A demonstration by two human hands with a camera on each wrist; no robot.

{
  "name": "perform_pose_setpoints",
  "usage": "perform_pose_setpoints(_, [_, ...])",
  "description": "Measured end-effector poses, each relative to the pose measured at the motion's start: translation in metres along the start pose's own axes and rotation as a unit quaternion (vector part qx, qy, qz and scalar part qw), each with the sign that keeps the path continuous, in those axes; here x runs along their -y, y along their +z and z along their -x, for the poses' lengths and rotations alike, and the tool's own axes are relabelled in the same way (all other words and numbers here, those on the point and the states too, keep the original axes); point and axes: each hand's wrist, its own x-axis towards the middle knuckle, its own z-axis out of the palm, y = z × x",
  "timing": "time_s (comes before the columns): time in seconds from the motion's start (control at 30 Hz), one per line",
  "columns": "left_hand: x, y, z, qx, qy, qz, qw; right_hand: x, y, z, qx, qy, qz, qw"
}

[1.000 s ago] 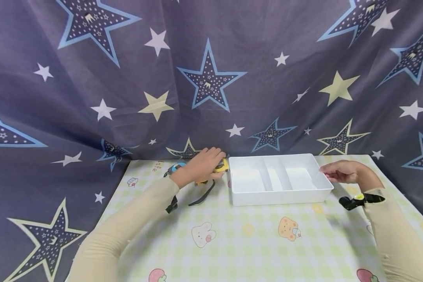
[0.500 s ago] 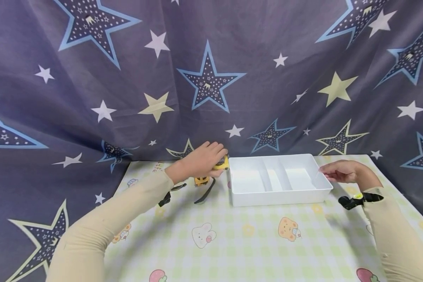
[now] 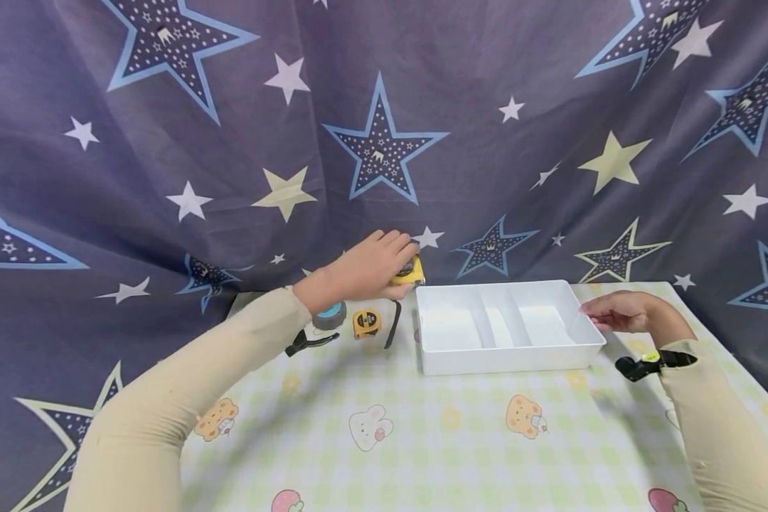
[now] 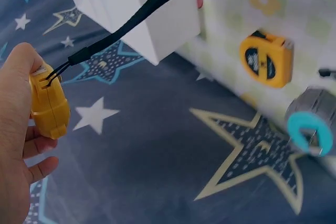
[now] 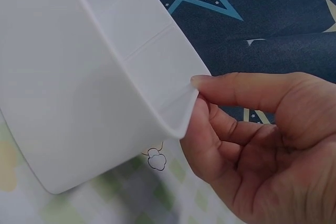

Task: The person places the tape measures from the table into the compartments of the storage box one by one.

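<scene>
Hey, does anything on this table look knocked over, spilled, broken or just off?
Nothing stands out. The white divided tray sits flat, steadied at its corner by the right hand. The left hand holds a yellow tape measure in the air; two more tape measures rest on the tablecloth.

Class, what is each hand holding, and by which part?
Left hand grips yellow tape measure by its case; right hand pinches white tray at its corner rim.
</scene>
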Motion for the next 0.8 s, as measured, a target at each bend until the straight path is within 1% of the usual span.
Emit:
perform_pose_setpoints(0.1, [0.005,-0.014,-0.006,-0.007,0.003,-0.01,0.9999,0.001,0.001,0.001,-0.005,0.002,0.001,1.0])
perform_pose_setpoints(0.23, [0.013,-0.032,-0.016,-0.028,0.006,-0.017,0.9994,0.001,0.001,0.002,-0.01,0.004,0.005,1.0])
perform_pose_setpoints(0.33, [0.018,-0.044,-0.024,-0.041,0.002,-0.016,0.999,0.002,0.002,0.002,-0.011,0.007,0.008,1.0])
perform_pose_setpoints(0.4, [0.02,-0.05,-0.029,-0.041,-0.005,-0.012,0.9991,0.002,0.002,0.002,-0.011,0.009,0.01,1.0])
perform_pose_setpoints(0.53, [0.023,-0.059,-0.04,-0.042,-0.013,-0.013,0.999,0.003,0.002,0.003,-0.01,0.011,0.013,1.0])
perform_pose_setpoints(0.63, [0.023,-0.063,-0.048,-0.047,-0.008,-0.02,0.9987,0.004,0.003,0.004,-0.009,0.011,0.014,1.0])
perform_pose_setpoints(0.8, [0.019,-0.066,-0.062,-0.051,0.003,-0.018,0.9986,0.006,0.005,0.004,-0.014,0.011,0.016,1.0])
